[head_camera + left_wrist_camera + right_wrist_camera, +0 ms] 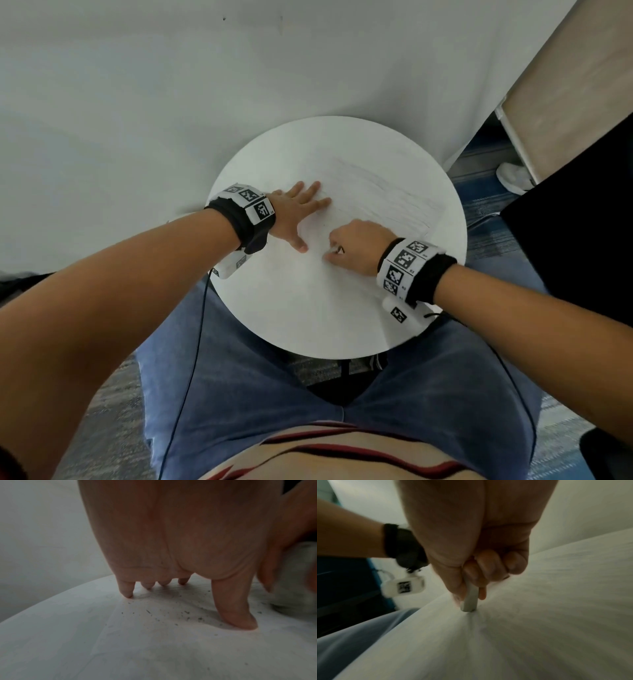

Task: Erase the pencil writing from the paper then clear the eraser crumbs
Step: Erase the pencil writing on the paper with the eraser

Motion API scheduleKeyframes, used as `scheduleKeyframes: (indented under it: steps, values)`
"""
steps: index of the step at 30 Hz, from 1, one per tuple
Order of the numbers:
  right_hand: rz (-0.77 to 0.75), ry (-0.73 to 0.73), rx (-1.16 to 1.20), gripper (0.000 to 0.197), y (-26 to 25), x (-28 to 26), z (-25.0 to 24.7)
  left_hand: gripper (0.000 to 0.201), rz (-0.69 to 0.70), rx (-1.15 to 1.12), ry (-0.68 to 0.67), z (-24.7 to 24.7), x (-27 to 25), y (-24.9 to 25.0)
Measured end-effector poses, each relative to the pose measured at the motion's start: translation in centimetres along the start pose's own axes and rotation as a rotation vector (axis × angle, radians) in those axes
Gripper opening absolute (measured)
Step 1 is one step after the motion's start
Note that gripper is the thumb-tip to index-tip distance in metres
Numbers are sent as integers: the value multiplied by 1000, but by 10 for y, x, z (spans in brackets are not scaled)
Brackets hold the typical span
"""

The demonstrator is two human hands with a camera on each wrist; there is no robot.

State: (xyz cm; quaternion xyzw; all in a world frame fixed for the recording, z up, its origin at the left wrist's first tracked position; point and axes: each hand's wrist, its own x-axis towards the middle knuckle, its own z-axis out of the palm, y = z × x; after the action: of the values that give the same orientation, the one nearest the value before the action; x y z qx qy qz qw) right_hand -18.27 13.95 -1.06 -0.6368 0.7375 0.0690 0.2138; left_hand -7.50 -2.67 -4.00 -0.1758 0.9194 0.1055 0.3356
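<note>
A white sheet of paper (pixel 383 202) with faint pencil strokes lies on the round white table (pixel 308 322). My left hand (pixel 298 216) lies flat on the paper's left part, fingers spread and straight, thumb (pixel 240 618) pressing down. My right hand (pixel 356 245) pinches a pale eraser (pixel 471 600) between thumb and curled fingers, its lower end pressed on the paper (pixel 539 622) just right of the left thumb. In the head view only a small dark bit of the eraser (pixel 340 249) shows. Dark eraser crumbs (pixel 171 615) are scattered on the paper under the left palm.
The table stands against a white wall (pixel 171 85). My legs in blue jeans (pixel 239 377) are under its near edge. A wooden panel (pixel 565 85) and a dark object (pixel 582 240) stand at the right, with a white shoe (pixel 513 176) on the floor.
</note>
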Motion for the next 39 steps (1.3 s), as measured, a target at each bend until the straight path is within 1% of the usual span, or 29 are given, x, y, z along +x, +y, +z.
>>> scheduleKeyframes:
  steps: [2, 3, 5, 7, 8, 9, 11, 12, 14, 16, 17, 19, 22, 23, 25, 26, 27, 28, 30, 31, 32, 34, 35, 36, 37, 39]
  values:
    - [113, 78, 11, 35, 13, 6, -9, 119, -3, -8, 6, 1, 0, 0]
    - [134, 92, -21, 35, 13, 6, -9, 119, -5, -10, 10, 1, 0, 0]
    - [66, 58, -75, 31, 1, 2, -1, 119, -3, -1, 12, 1, 0, -1]
    - [-42, -2, -39, 27, -8, -6, 6, 119, 5, 7, 7, 0, 1, 0]
    - [-42, -12, -3, 27, -5, -6, 4, 119, 7, 7, 5, 0, 0, 0]
    - [-9, 4, 22, 29, 1, -3, 0, 119, 8, 5, 4, 0, 0, 0]
    - [88, 90, -5, 33, 13, 3, -8, 119, 7, -4, 4, -1, -1, -1]
    - [111, 116, -49, 33, 15, 4, -9, 119, 6, -8, 2, -1, -1, -2]
    - [67, 115, -114, 31, 6, -1, -1, 117, 3, -8, 0, -1, -3, -2]
    - [-13, 88, -80, 30, -5, -7, 9, 116, 3, -2, 11, 0, -3, -1]
    - [-18, 78, -39, 31, -6, -9, 11, 117, 2, -2, 21, 2, -3, 0]
    - [26, 101, 7, 33, 1, -2, 8, 120, -2, 5, 35, 4, -2, 1]
    - [98, 181, -45, 30, 9, 5, 4, 121, -9, 2, 50, 4, -3, 1]
    - [85, 168, -60, 28, 6, 3, 7, 121, -7, 5, 46, 4, -2, 1]
    - [-8, 92, -50, 27, -3, -4, 14, 121, -5, 9, 41, 4, -3, 2]
    - [-48, 53, -15, 28, -6, -6, 15, 122, -5, 12, 38, 5, -3, 2]
    - [-53, 36, 32, 28, -5, -6, 13, 122, -5, 15, 35, 5, -3, 3]
    - [-29, 45, 70, 28, 0, -2, 10, 121, -5, 14, 34, 5, -3, 3]
    - [60, 125, 78, 28, 13, 7, 1, 121, -5, 9, 40, 5, -3, 4]
    - [90, 151, 40, 28, 15, 10, 0, 121, -6, 8, 41, 6, -3, 4]
    - [84, 159, -19, 28, 12, 9, 2, 121, -7, 10, 40, 5, -3, 4]
    - [-34, 130, -145, 26, -6, 2, 14, 120, -12, 17, 30, 5, -4, 4]
    - [-111, 102, -168, 26, -14, -3, 18, 121, -14, 19, 26, 5, -4, 5]
    - [-155, 77, -156, 28, -16, -4, 20, 121, -15, 21, 24, 5, -4, 5]
    - [-152, 57, -132, 29, -13, -3, 16, 120, -17, 23, 23, 5, -5, 6]
    - [-64, 66, -96, 32, 1, 6, 5, 120, -22, 20, 29, 5, -6, 7]
